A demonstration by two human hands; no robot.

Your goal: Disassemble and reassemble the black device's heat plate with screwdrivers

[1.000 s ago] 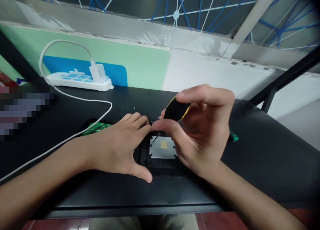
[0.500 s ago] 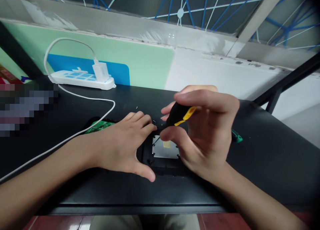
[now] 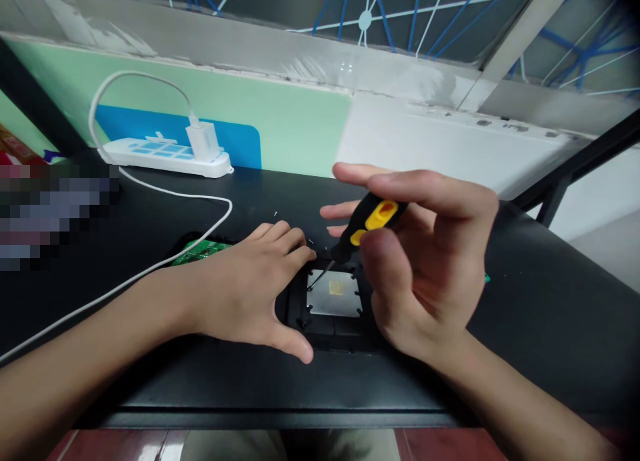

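My right hand (image 3: 425,247) is closed round a black and yellow screwdriver (image 3: 363,229), whose thin tip points down to the upper left corner of a silver metal plate (image 3: 334,295). That plate sits in a black frame (image 3: 330,331) on the black table (image 3: 525,327). My left hand (image 3: 250,294) lies flat on the frame's left side, fingers spread, thumb along the front edge. Under my left hand a green circuit board (image 3: 203,251) shows partly.
A white power strip (image 3: 160,157) with a white charger (image 3: 203,139) lies at the back left, and its white cable (image 3: 165,264) runs across the table toward me. A few tiny screws (image 3: 275,213) lie behind my hands. A blurred patch covers the far left.
My right hand has rolled the screwdriver between thumb and fingers and lifted slightly, showing more of the yellow handle. My left hand has stayed on the frame.
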